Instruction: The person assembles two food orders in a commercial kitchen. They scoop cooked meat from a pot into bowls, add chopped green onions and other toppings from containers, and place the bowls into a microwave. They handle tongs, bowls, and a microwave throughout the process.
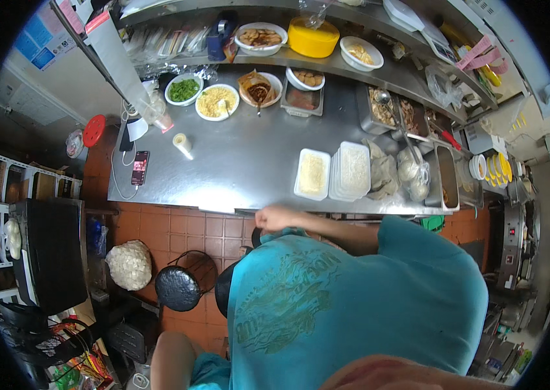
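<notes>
My right hand point(273, 218) is by the front edge of the steel counter point(242, 156), its fingers curled. Teal shirt cloth point(284, 235) lies just below it, and whatever the fingers hold, if anything, is hidden. Of my left side only the bare arm point(172, 363) shows at the lower edge; that hand is out of sight. On the counter, nearest the right hand, are a white tub of pale grated food point(312, 174) and a stack of lidded plastic tubs point(351, 171). A lit phone point(140, 168) lies on a cable at the left end.
Bowls of chopped greens point(184, 90), yellow bits point(217, 103) and dark sauce point(260, 90) line the counter's back. Metal pans point(379, 109) and a grey cloth point(383, 170) are at right. A black round stool point(179, 288) and a filled bag point(129, 265) stand on the floor.
</notes>
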Action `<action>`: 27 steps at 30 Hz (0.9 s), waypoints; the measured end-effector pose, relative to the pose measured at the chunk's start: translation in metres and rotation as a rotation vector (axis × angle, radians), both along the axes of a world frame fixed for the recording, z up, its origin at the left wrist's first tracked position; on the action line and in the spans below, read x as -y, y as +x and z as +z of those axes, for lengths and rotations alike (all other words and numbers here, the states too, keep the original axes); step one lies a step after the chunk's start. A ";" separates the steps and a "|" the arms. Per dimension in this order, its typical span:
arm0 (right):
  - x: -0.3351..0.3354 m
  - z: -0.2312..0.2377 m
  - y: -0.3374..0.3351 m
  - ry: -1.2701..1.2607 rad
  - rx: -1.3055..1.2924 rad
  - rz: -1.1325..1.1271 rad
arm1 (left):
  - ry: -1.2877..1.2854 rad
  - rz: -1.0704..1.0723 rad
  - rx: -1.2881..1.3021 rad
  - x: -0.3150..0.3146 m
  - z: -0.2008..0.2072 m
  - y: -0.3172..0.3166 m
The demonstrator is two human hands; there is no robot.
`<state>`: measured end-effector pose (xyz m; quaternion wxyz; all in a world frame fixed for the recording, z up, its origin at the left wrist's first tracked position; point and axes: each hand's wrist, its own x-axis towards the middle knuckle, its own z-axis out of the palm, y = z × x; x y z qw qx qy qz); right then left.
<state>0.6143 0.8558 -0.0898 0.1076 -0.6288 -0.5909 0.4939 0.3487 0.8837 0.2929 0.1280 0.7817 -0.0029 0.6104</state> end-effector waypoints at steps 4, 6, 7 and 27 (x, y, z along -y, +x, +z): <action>-0.016 -0.033 -0.021 -0.002 0.230 0.014 | 0.010 0.040 0.002 -0.014 0.001 -0.064; -0.012 -0.044 -0.038 -0.066 0.163 0.029 | 0.008 0.070 -0.002 -0.023 -0.001 -0.094; -0.013 -0.047 -0.045 -0.104 0.186 0.062 | 0.009 0.082 0.002 -0.030 -0.003 -0.107; -0.399 0.050 -0.296 0.179 -0.255 0.116 | -0.409 0.424 0.447 -0.315 0.002 -0.349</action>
